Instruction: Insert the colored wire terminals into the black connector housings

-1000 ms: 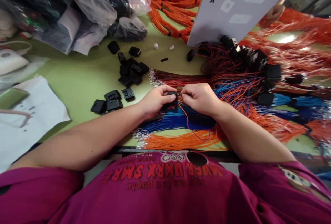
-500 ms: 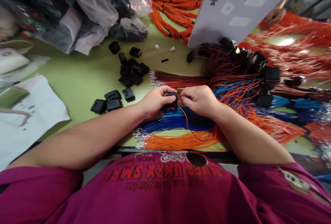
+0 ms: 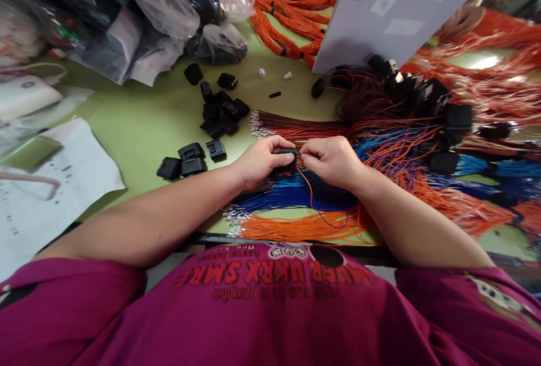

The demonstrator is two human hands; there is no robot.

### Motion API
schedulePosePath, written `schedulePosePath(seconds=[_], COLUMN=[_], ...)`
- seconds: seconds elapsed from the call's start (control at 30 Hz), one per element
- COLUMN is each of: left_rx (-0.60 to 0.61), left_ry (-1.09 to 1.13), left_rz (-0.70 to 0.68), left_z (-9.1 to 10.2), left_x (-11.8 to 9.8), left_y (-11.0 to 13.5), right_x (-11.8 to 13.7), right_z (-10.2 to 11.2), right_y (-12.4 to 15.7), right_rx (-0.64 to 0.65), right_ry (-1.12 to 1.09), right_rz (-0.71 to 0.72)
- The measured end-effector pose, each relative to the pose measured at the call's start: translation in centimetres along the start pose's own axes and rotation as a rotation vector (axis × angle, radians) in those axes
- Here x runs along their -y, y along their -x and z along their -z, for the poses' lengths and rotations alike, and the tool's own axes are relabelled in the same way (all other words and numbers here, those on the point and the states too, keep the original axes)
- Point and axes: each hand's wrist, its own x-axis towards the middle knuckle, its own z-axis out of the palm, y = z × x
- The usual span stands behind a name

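Note:
My left hand [image 3: 265, 162] is closed around a black connector housing [image 3: 286, 159], its thumb lying along the top. Close by on the right, my right hand [image 3: 330, 162] pinches at the wires [image 3: 299, 157] on the housing's right end; which wire is between the fingertips is partly hidden. A loose orange and purple wire [image 3: 311, 194] curves down from the housing. Under and around both hands lie bundles of brown wires [image 3: 304, 128], blue wires [image 3: 291, 197] and orange wires [image 3: 283, 227], with metal terminals at their left ends.
Loose black connector housings [image 3: 220, 112] are piled left of my hands, with several more [image 3: 192, 160] nearer my forearm. Plastic bags [image 3: 164, 5] stand behind them. A pale upright board [image 3: 380, 17] rises at the back right. Wired housings [image 3: 426, 93] lie at right; papers [image 3: 84, 169] lie at left.
The whole view has shifted slightly, so things appear a little further right. Both hands keep nearly the same position at the housing, with the right fingers still at its wire end.

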Motion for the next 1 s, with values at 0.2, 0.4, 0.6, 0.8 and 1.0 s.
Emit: schedulePosePath(seconds=[0.2,0.4,0.6,0.8,1.0], left_rx=[0.013,0.045,0.022,0.008,0.012], left_ry=[-0.013,-0.033,-0.029,-0.006,-0.023], left_rz=[-0.002,-0.025,0.008,0.016,-0.005], left_z=[0.13,0.25,0.11,0.12,0.05], left_x=[0.19,0.41,0.22,0.19,0.32], left_y=[-0.16,-0.20,-0.08,-0.06,-0.09], right_x=[0.08,-0.22,-0.03,-0.22,-0.27], right_z=[-0.06,0.25,-0.22,0.23,-0.61], right_y=[-0.15,-0.08,-0.14,0.17,0.14], right_rx=[0.019,0.023,0.054,0.021,0.051], right_ry=[0.033,0.005,0.077,0.082,0.184], right_rz=[0.010,-0.001,0.005,0.043,0.042])
